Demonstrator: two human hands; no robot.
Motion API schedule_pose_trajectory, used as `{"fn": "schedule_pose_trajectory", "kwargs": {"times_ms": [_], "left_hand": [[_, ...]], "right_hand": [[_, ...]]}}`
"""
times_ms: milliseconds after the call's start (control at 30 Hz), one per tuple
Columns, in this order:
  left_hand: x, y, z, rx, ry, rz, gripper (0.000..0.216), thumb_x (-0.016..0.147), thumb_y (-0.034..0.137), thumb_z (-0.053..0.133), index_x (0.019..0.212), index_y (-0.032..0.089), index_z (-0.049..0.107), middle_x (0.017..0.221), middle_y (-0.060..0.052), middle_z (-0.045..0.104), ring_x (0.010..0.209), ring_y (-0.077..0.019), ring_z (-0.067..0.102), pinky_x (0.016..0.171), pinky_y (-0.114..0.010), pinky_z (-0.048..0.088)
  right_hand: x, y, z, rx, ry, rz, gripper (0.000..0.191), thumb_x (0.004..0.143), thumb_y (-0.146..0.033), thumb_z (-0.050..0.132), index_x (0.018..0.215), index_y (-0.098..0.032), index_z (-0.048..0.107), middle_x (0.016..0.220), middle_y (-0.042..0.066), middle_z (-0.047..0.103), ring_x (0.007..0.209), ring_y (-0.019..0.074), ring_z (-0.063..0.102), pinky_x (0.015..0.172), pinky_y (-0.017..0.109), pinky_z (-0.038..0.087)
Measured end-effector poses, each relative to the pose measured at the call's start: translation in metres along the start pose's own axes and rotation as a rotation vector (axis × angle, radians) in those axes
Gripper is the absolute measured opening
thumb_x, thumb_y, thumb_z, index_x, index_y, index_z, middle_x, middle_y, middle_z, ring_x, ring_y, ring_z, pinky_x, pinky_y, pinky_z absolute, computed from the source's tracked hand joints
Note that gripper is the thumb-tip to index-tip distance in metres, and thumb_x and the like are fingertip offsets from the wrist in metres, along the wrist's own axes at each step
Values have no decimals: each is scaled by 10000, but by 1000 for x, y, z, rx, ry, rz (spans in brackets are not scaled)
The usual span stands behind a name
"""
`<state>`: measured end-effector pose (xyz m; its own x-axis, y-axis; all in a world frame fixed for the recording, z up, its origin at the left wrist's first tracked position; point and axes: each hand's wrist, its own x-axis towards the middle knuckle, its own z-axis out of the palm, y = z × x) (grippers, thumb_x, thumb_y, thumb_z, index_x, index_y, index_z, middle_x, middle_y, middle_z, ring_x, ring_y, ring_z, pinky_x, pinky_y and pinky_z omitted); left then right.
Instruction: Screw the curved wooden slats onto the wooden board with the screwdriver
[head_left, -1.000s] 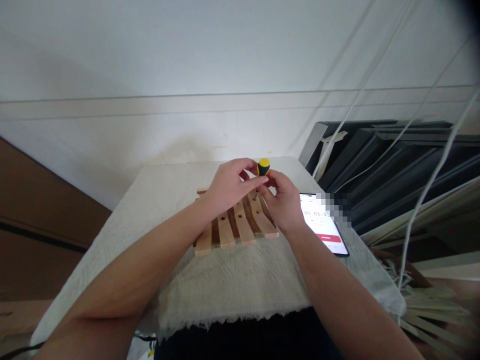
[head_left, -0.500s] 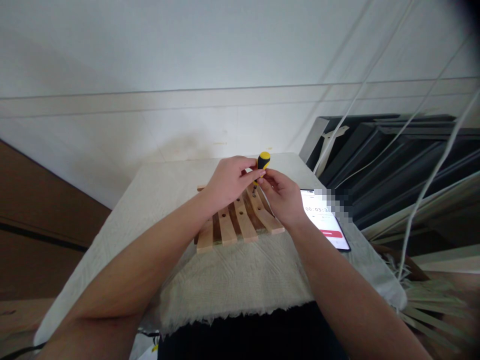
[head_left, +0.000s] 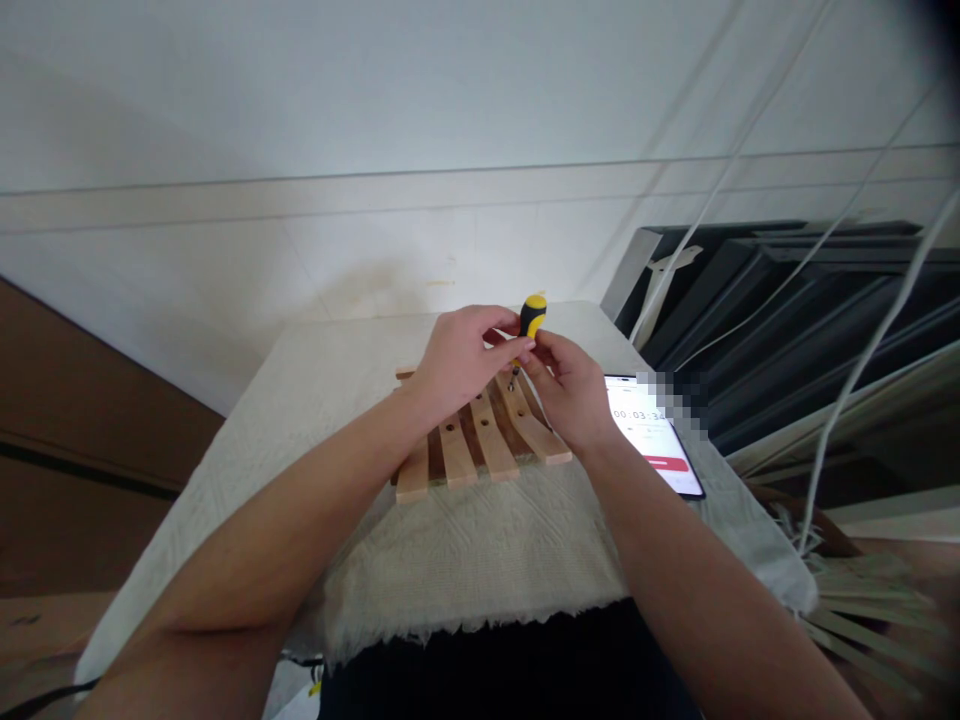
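Observation:
A short yellow-and-black screwdriver (head_left: 533,315) stands nearly upright, tilted a little to the right, over the wooden slatted piece (head_left: 495,450). Its lower end meets a small metal screw (head_left: 513,383) at the rightmost slat. My left hand (head_left: 469,355) reaches across the slats from the left, its thumb and fingers closed around the handle. From the right, my right hand (head_left: 566,385) pinches the lower part of the same screwdriver. Dark round holes or screw heads dot the pale slats. The left hand and forearm hide the piece's upper left part.
A phone (head_left: 652,440) showing a running timer lies right of my right hand. A pale fringed cloth (head_left: 480,560) covers the table, whose back edge meets a white wall (head_left: 375,260). Dark panels (head_left: 765,300) lean at the right, with white cords (head_left: 855,380) hanging before them.
The screwdriver and both hands stay together over the same slat. The whole view has shifted very slightly, and the phone's timer has advanced.

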<state>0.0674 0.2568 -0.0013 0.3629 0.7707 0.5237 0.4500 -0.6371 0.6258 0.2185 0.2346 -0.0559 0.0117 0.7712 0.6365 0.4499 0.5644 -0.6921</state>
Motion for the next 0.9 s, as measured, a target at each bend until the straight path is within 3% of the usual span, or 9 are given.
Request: {"fn": "schedule_pose_trajectory", "kwargs": {"times_ms": [267, 467, 600, 900], "left_hand": [[2, 6, -8, 49, -101, 42, 123, 840, 216, 593, 828, 154, 698, 775, -19, 699, 707, -122, 627, 687, -250, 496], [1, 3, -5, -14, -36, -16, 140, 813, 246, 627, 893, 148, 686, 901, -48, 712, 764, -129, 650, 720, -262, 515], [2, 0, -4, -12, -27, -50, 219, 774, 350, 683, 827, 138, 664, 788, -41, 697, 698, -125, 627, 653, -253, 505], [1, -1, -3, 58, -75, 34, 247, 870, 331, 565, 742, 155, 681, 711, -18, 638, 658, -113, 601, 641, -243, 514]], "right_hand": [[0, 3, 1, 106, -16, 23, 281, 853, -308, 586, 1091, -166, 630, 1003, 103, 694, 885, 205, 645, 839, 426, 516], [-1, 2, 0, 62, -25, 27, 274, 841, -289, 589, 1100, -206, 624, 1001, 71, 691, 821, 181, 634, 800, 415, 522], [-1, 0, 1, -15, -7, -28, 178, 825, -277, 623, 985, -202, 641, 891, 46, 651, 763, 162, 589, 738, 370, 509], [0, 0, -1, 29, -16, 29, 237, 887, -398, 547, 987, -213, 659, 947, 64, 698, 822, 185, 629, 761, 381, 509]]}}
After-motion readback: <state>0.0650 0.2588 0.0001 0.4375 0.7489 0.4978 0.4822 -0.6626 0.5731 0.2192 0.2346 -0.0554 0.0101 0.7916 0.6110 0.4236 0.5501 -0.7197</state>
